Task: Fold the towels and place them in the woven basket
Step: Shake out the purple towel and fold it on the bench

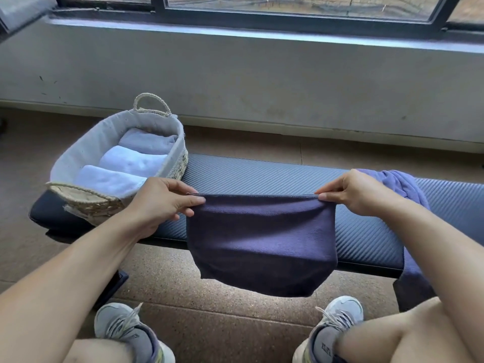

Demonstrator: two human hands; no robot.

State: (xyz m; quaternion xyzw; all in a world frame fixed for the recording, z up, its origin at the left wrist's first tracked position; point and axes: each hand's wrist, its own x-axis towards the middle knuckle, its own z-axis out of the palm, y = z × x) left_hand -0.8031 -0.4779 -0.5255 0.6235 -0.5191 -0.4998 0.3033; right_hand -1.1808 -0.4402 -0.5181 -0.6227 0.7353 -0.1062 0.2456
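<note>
Two bare knees and two grey laced shoes (123, 328) occupy the near edge, resting on a speckled brown floor (209, 305). Above them, the left hand (159, 203) pinches the left top corner of a dark navy towel (262, 239) between thumb and fingers (192, 200); the right hand (358, 192) pinches the right top corner likewise. The towel's top hem is stretched taut between the two hands, and the cloth, apparently doubled, hangs down in front of the desk, its lower edge clear of the floor.

The desk (248, 174) is a long, low padded surface with a dark carbon-weave texture. At its left end sits one woven basket (172, 163), oval, fabric-lined, with a rope handle at each end. It holds three folded towels side by side: two white (131, 161) and one pale lavender (146, 142) at the far end. At the right, behind the right hand, one unfolded purple towel (403, 184) lies bunched on the desk and drapes over its front edge.

Beyond the desk stand a scuffed grey wall (262, 79) and a dark-framed window (262, 11) above a sill.
</note>
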